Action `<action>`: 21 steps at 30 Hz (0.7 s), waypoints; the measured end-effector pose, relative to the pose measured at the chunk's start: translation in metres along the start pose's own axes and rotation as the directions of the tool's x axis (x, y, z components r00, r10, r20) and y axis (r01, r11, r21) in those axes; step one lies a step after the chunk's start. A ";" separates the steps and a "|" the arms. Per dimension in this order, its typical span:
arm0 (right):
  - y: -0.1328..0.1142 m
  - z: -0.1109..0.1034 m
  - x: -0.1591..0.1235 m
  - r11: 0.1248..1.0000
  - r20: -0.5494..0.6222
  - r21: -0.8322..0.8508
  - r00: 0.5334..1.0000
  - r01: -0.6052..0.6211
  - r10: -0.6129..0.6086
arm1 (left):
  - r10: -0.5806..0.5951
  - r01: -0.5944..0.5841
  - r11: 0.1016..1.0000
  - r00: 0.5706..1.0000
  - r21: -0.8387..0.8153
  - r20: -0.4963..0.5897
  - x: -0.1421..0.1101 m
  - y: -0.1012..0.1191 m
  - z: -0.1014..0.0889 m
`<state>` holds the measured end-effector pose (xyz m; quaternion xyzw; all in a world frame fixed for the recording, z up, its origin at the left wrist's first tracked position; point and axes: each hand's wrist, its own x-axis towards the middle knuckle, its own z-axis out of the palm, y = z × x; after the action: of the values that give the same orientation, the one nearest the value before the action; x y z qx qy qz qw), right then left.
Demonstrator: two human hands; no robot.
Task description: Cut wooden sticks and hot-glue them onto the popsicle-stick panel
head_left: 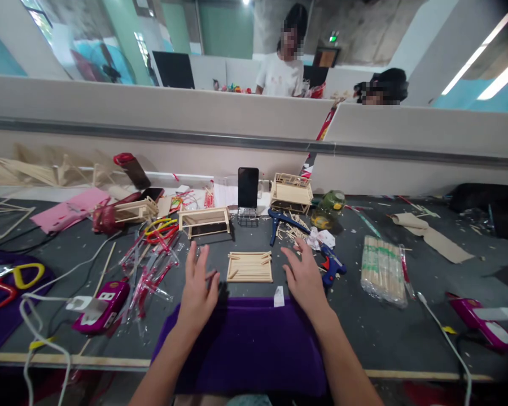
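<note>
My left hand [201,285] hovers over the dark table with its fingers apart and nothing in them. On the other side, my right hand [303,276] is likewise open, fingers spread and holding nothing. Between the two lies a small rectangular panel of thin wooden sticks [249,267], touched by neither hand, with a few loose short sticks on top. Beyond my left hand stands a small wooden stick frame [204,221]. Close to my right hand are a blue glue gun [332,265], crumpled white paper [320,239] and dark blue cutting pliers [284,223].
A phone [248,189] stands upright on a wire holder beside a small wooden chair-like model [292,193]. Plastic wrappers [146,270], a purple power strip [104,307] and cables lie left; bundled sticks [383,268] lie right. Behind the partition [173,104] are two people.
</note>
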<state>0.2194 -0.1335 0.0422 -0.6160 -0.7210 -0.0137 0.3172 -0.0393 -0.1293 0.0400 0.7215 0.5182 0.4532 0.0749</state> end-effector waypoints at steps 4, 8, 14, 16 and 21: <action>-0.003 0.022 0.017 0.996 0.147 -0.047 0.987 0.079 -0.071 | 0.101 -0.091 0.982 0.994 0.166 -0.049 0.005 0.000 0.019; -0.003 0.039 0.031 0.986 0.267 -0.110 0.960 0.122 -0.089 | 0.146 -0.134 0.977 0.987 0.169 -0.065 -0.005 -0.012 0.034; 0.010 0.042 0.036 0.974 0.303 -0.207 0.953 0.086 -0.020 | 0.110 -0.105 0.985 0.993 0.135 -0.031 -0.012 -0.022 0.039; 0.013 0.043 0.034 0.979 0.312 -0.184 0.950 0.089 -0.027 | 0.111 -0.109 0.986 0.994 0.125 -0.004 -0.011 -0.021 0.039; 0.015 0.050 0.029 0.986 0.327 -0.115 0.942 0.117 -0.074 | 0.118 -0.120 0.988 0.993 0.101 0.021 -0.011 -0.021 0.040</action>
<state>0.2096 -0.0842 0.0099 -0.5940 -0.7895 0.0235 0.1527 -0.0244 -0.1140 -0.0014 0.7573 0.4960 0.4246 0.0146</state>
